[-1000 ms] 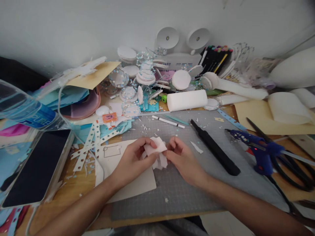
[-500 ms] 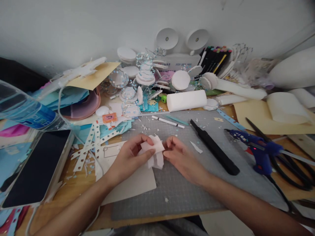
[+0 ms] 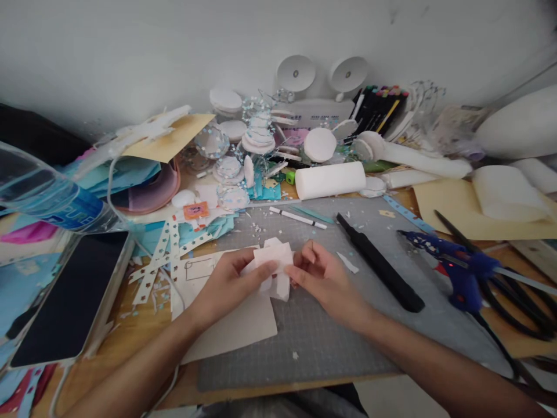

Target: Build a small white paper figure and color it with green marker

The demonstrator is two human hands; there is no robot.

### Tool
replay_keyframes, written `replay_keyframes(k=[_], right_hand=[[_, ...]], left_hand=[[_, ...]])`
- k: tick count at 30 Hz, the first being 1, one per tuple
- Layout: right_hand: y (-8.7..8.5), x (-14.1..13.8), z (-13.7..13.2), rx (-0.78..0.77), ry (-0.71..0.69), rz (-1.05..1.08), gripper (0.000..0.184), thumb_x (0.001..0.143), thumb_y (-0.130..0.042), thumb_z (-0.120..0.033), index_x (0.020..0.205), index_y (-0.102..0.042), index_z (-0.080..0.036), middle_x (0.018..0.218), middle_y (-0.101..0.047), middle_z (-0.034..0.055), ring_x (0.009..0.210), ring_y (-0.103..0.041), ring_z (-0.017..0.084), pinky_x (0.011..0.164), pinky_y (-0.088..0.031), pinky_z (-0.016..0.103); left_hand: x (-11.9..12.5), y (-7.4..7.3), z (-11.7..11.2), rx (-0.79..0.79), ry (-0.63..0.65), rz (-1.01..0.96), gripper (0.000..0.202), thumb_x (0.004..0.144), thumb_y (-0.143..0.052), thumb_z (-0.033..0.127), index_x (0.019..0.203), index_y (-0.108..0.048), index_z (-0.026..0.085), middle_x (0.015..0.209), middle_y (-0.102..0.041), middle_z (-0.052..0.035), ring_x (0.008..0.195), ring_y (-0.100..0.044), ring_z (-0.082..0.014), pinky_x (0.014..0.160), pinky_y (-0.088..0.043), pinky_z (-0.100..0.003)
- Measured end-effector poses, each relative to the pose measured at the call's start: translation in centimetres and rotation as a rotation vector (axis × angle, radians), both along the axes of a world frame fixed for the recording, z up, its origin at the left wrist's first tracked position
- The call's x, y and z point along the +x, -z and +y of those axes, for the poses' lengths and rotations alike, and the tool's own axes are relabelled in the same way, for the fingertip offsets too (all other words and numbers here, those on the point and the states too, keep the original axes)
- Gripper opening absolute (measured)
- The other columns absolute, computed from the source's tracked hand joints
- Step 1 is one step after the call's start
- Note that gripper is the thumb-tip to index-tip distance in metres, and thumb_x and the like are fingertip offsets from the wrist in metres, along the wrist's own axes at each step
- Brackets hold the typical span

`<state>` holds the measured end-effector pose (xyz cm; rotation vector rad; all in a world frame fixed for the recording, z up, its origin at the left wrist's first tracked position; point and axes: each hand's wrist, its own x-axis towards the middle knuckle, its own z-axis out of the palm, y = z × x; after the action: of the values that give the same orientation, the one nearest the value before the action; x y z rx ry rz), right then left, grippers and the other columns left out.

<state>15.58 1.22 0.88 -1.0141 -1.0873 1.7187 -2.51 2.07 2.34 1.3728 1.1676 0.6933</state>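
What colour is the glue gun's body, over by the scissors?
The glue gun has a dark blue body; it shows in the head view.

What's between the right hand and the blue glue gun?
In the head view, going from the right hand to the blue glue gun: a thin white scrap, then a long black tool, both on the grey mat.
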Motion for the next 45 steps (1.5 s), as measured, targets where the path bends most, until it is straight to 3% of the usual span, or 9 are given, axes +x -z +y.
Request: replay_keyframes(k=[4,9,13,16,19,24,27,34,45], right_hand=[[0.2,0.1,0.1,0.021,-0.023,-0.059,0.036,0.075,-0.068,-0.034,0.075,-0.033,-0.023,0.072,-0.044,-0.0054,0.064,-0.044,0.011,0.059,-0.04,0.025],[-0.2,1.3,0.6,0.263,0.193,-0.342,0.017,0.076,-0.061,-0.027,0.085,-0.047,-0.023,0.083,-0.045,-0.0014,0.076,-0.045,0.014,0.072,-0.041,0.028],[-0.6,1.7,0.7,0.348,0.015,-0.399,0.013,0.082,-0.055,-0.032,0.09,-0.056,-0.022,0.09,-0.053,0.0018,0.085,-0.049,0.017,0.077,-0.04,0.03],[-0.5,1.6,0.6,0.311,-0.1,-0.319,0.017,0.085,-0.055,-0.036,0.076,-0.055,-0.021,0.075,-0.05,-0.0009,0.073,-0.048,0.015,0.068,-0.038,0.028],[-0.2,1.4,0.6,0.227,-0.032,-0.245,0.023,0.084,-0.059,-0.037,0.069,-0.053,-0.021,0.067,-0.046,-0.0031,0.066,-0.045,0.013,0.062,-0.036,0.025],[0.5,1.3,0.8,0.093,0.041,-0.04,0.016,0.083,-0.062,-0.039,0.083,-0.062,-0.023,0.077,-0.06,-0.0019,0.073,-0.054,0.013,0.07,-0.041,0.026],[0.8,1.1,0.8,0.046,0.022,0.019,0.014,0.083,-0.064,-0.037,0.085,-0.065,-0.024,0.077,-0.062,-0.0021,0.074,-0.056,0.013,0.073,-0.042,0.027],[0.9,1.1,0.7,-0.017,0.097,0.05,0.011,0.079,-0.069,-0.035,0.085,-0.069,-0.026,0.081,-0.064,-0.0031,0.074,-0.053,0.012,0.07,-0.041,0.026],[0.3,1.0,0.9,-0.042,0.097,0.01,0.018,0.077,-0.068,-0.039,0.078,-0.066,-0.021,0.075,-0.057,-0.0008,0.07,-0.048,0.013,0.067,-0.04,0.027]], left_hand=[[0.0,-0.4,-0.1,0.016,-0.018,0.04,0.028,0.083,-0.06,0.04,0.081,-0.068,0.013,0.074,-0.066,-0.0016,0.067,-0.055,-0.0132,0.06,-0.042,-0.02],[-0.2,-0.8,-0.3,0.022,0.028,0.018,0.026,0.083,-0.06,0.039,0.08,-0.068,0.014,0.074,-0.067,-0.0014,0.065,-0.056,-0.0128,0.06,-0.042,-0.02],[-0.3,-0.7,-0.4,0.026,0.121,0.003,0.024,0.083,-0.06,0.038,0.083,-0.07,0.015,0.079,-0.068,-0.0026,0.071,-0.058,-0.0143,0.063,-0.044,-0.02],[-0.2,-0.7,-0.3,0.031,0.069,-0.029,0.023,0.083,-0.061,0.036,0.084,-0.07,0.015,0.078,-0.068,-0.0021,0.069,-0.057,-0.0134,0.061,-0.043,-0.019],[-0.1,-0.6,-0.1,0.015,0.02,-0.119,0.022,0.082,-0.061,0.035,0.085,-0.07,0.015,0.077,-0.069,-0.0016,0.07,-0.059,-0.0138,0.063,-0.044,-0.02],[0.1,0.0,-0.2,-0.01,0.063,-0.189,0.022,0.081,-0.065,0.033,0.097,-0.071,0.018,0.095,-0.071,-0.0033,0.088,-0.062,-0.0181,0.078,-0.047,-0.024],[0.1,0.2,-0.3,0.011,0.053,-0.125,0.019,0.083,-0.063,0.032,0.092,-0.074,0.019,0.094,-0.073,-0.0025,0.085,-0.062,-0.0172,0.077,-0.046,-0.023],[-0.1,0.1,-0.3,0.075,0.105,-0.075,0.026,0.084,-0.063,0.032,0.067,-0.07,0.014,0.064,-0.06,0.0006,0.064,-0.05,-0.0109,0.06,-0.038,-0.02],[-0.2,-0.3,-0.4,0.191,0.033,0.026,0.022,0.086,-0.06,0.031,0.076,-0.074,0.017,0.076,-0.071,-0.0017,0.073,-0.06,-0.0134,0.068,-0.042,-0.021]])
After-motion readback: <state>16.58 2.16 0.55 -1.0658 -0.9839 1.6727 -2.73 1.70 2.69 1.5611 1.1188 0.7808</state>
